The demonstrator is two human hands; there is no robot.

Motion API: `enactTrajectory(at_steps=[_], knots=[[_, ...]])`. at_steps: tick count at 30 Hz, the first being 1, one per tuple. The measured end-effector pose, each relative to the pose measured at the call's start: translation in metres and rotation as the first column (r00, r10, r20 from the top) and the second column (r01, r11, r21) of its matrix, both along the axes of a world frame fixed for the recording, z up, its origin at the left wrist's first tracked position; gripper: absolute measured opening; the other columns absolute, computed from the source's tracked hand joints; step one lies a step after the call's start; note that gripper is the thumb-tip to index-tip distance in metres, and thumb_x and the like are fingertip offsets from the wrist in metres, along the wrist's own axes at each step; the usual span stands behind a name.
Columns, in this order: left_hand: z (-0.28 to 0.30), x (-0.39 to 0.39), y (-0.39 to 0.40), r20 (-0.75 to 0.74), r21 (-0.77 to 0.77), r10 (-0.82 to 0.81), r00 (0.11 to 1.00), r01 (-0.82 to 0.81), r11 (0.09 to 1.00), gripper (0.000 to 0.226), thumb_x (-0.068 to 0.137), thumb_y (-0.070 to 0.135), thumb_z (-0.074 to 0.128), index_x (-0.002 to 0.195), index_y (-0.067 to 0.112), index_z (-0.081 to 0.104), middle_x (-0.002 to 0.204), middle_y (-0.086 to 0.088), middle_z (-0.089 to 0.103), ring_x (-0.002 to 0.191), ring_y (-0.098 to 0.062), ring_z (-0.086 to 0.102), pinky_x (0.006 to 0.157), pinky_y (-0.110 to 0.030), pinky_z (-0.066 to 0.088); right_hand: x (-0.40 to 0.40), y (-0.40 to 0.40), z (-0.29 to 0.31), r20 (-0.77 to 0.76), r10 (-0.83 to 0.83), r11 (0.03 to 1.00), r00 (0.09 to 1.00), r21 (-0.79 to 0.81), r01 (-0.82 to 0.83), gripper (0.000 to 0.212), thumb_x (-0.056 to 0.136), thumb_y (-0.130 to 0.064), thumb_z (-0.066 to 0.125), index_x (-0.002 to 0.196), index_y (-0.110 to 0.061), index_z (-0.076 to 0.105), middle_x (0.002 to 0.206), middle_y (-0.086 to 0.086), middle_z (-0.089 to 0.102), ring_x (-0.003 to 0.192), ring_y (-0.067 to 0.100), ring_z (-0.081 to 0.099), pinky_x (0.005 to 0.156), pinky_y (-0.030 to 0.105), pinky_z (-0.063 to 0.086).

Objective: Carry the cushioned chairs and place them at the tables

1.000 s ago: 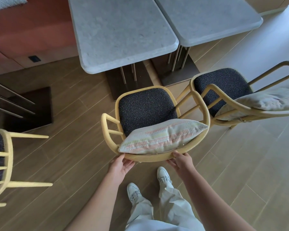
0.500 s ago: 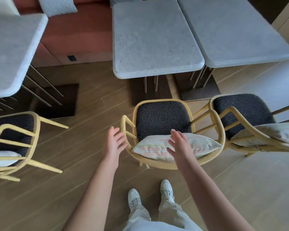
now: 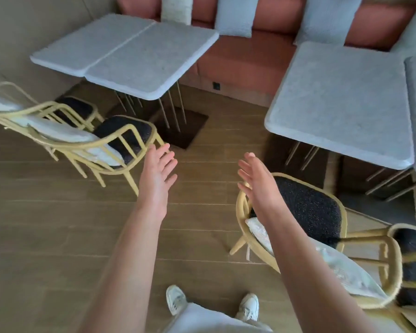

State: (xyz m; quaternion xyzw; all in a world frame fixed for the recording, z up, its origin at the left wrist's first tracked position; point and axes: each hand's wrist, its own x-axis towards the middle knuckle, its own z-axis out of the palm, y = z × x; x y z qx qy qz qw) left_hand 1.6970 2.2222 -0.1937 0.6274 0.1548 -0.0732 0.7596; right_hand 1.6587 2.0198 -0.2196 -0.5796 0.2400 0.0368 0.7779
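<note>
I've let go of the chair [image 3: 305, 210] at four o'clock; left hand [image 3: 157, 174] and right hand [image 3: 258, 181] hang released, reaching toward the ten o'clock chair [image 3: 120, 140].

Both hands are off the chair [image 3: 308, 207] whose back rail they gripped a second ago. The left hand [image 3: 157, 171] and right hand [image 3: 257, 181] now hang in the air with fingers spread, touching nothing. The view has swung left: that chair sits at lower right, and another chair [image 3: 120, 140] appears at left.
</note>
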Motion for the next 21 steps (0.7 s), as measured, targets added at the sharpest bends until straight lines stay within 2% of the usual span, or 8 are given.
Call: enactTrajectory(at_steps=[2,7,11,16,19,21], knots=[[0.007,-0.005,0.035,0.022,-0.039,0.066,0.998,-0.065,0.997,0.054,0.105,0.059,0.028,0.139,0.028,0.055,0.145,0.001,0.057,0.13,-0.015,0.055,0.115,-0.046,0.037,0.009,0.028,0.013,0.017,0.061,0.998,0.998,-0.027,-0.06,0.052,0.099,-0.05,0.048,0.147,-0.027,0.046,0.14,-0.009,0.057,0.127,0.01,0.054,0.105,0.033,0.044],[0.023,-0.017,0.118,0.06,-0.103,0.196,0.979,-0.189,0.977,0.061,0.104,0.061,0.029,0.146,0.023,0.051,0.142,0.001,0.058,0.132,-0.018,0.053,0.116,-0.047,0.035,0.032,0.111,0.041,0.056,0.212,0.975,0.976,-0.086,-0.207,0.056,0.1,-0.053,0.047,0.149,-0.027,0.043,0.138,-0.01,0.059,0.127,0.009,0.054,0.112,0.037,0.042],[0.035,-0.021,0.188,0.093,-0.124,0.253,0.963,-0.241,0.963,0.056,0.103,0.061,0.031,0.14,0.025,0.054,0.146,-0.003,0.055,0.128,-0.016,0.056,0.115,-0.047,0.036,0.047,0.189,0.056,0.073,0.276,0.96,0.958,-0.078,-0.271,0.054,0.1,-0.052,0.048,0.148,-0.027,0.046,0.135,-0.011,0.061,0.124,0.008,0.056,0.111,0.037,0.043],[0.042,-0.018,0.277,0.12,-0.108,0.283,0.952,-0.271,0.957,0.054,0.103,0.062,0.032,0.138,0.028,0.054,0.148,-0.002,0.054,0.131,-0.017,0.054,0.114,-0.044,0.037,0.062,0.293,0.058,0.138,0.362,0.931,0.922,-0.003,-0.365,0.029,0.104,-0.041,0.043,0.128,-0.031,0.055,0.133,-0.007,0.061,0.129,0.013,0.052,0.115,0.043,0.038],[0.042,-0.019,0.322,0.123,-0.1,0.324,0.938,-0.313,0.944,0.06,0.103,0.063,0.029,0.145,0.025,0.049,0.143,0.003,0.056,0.131,-0.016,0.054,0.116,-0.046,0.035,0.067,0.347,0.052,0.143,0.411,0.907,0.9,0.033,-0.42,0.044,0.104,-0.036,0.044,0.146,-0.021,0.046,0.142,0.0,0.057,0.131,0.014,0.052,0.117,0.044,0.036],[0.041,-0.021,0.35,0.127,-0.088,0.347,0.929,-0.338,0.937,0.063,0.103,0.063,0.026,0.148,0.024,0.046,0.139,0.006,0.057,0.131,-0.015,0.052,0.117,-0.045,0.034,0.073,0.379,0.049,0.147,0.454,0.888,0.879,0.005,-0.46,0.044,0.106,-0.033,0.045,0.148,-0.017,0.044,0.144,0.003,0.055,0.132,0.019,0.052,0.115,0.043,0.039]])
